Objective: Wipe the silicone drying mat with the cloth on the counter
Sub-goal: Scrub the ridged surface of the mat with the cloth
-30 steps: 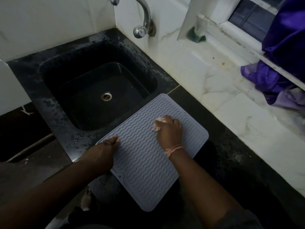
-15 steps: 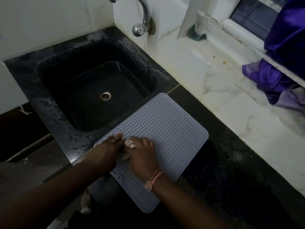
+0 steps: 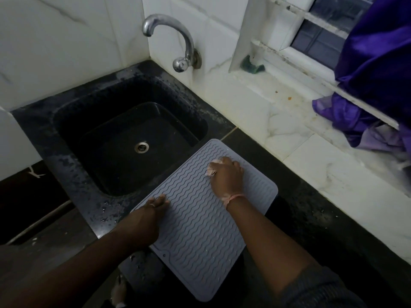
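- Since half a second ago the right hand has swept from the near left part of the silicone drying mat, beside the left hand, up to its far right part, carrying the cloth with it; the left hand has stayed at its corner.
- Left of both hands lies the black sink, with a chrome tap over its far rim; the mat's far left edge overhangs the sink's rim, likely so that wiped water runs off there.
- Left hand: fingers straight and flat, released, pressing the mat's left corner, seemingly to pin the mat against the pull of the strokes.
- The mat, grey with wavy ridges, lies on the dark table beneath both hands.
- Right hand: fingers curled, grasping the bunched pale cloth and bearing it down on the ridges; only a scrap shows past the knuckles.
- Further right, well apart from the fingers, purple fabric hangs by the window ledge.
- No brand, label or writing can be read anywhere.
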`<state>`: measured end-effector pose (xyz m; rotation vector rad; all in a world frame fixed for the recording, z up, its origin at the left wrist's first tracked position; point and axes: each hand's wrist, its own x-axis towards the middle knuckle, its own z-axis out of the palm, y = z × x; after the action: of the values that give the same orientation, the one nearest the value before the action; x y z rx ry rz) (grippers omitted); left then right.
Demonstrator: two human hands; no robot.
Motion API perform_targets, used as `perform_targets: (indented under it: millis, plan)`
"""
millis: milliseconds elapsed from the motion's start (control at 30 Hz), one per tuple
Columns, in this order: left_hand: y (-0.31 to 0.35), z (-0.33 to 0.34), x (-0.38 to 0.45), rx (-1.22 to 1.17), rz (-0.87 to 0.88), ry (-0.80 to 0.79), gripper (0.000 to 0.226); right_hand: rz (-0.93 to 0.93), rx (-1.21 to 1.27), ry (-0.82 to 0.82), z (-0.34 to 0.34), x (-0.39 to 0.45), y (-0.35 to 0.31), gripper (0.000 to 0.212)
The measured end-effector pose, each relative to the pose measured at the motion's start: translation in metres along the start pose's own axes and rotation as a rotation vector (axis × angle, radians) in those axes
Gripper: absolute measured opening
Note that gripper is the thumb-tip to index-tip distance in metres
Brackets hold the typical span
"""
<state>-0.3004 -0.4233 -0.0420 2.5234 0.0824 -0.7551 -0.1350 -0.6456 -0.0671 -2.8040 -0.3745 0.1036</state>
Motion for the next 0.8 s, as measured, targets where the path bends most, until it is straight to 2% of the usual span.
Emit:
perform_targets:
  millis: [133,200,267,333,467,633,700,800]
  plan:
    - [-0.011,0.010,-0.015,0.001,0.028,0.137,0.075,-0.303,0.093,-0.040,0.019,-0.079,-0.046,0.029]
    - [-0.017,0.019,-0.021,0.058,0.033,0.117,0.076,-0.468,0.050,-0.084,0.036,-0.120,-0.067,0.038]
    - [-0.020,0.019,-0.021,0.080,0.044,0.073,0.079,-0.527,0.025,-0.099,0.043,-0.135,-0.069,0.047]
    - [-0.025,0.015,-0.019,0.111,0.046,0.036,0.084,-0.497,0.069,-0.093,0.039,-0.123,-0.056,0.047]
    - [-0.029,0.012,-0.020,0.135,0.052,-0.034,0.092,-0.292,0.088,-0.037,0.019,-0.078,-0.022,0.040]
    - [-0.029,0.007,-0.025,0.126,0.091,-0.042,0.084,0.034,0.092,-0.056,0.010,-0.051,-0.010,0.044]
    - [-0.029,0.003,-0.029,0.080,0.119,-0.024,0.073,0.178,0.384,-0.045,0.005,-0.055,-0.025,0.051]
    - [-0.028,-0.003,-0.035,-0.170,0.068,0.116,0.049,0.425,1.131,-0.014,-0.006,-0.081,-0.049,0.070]
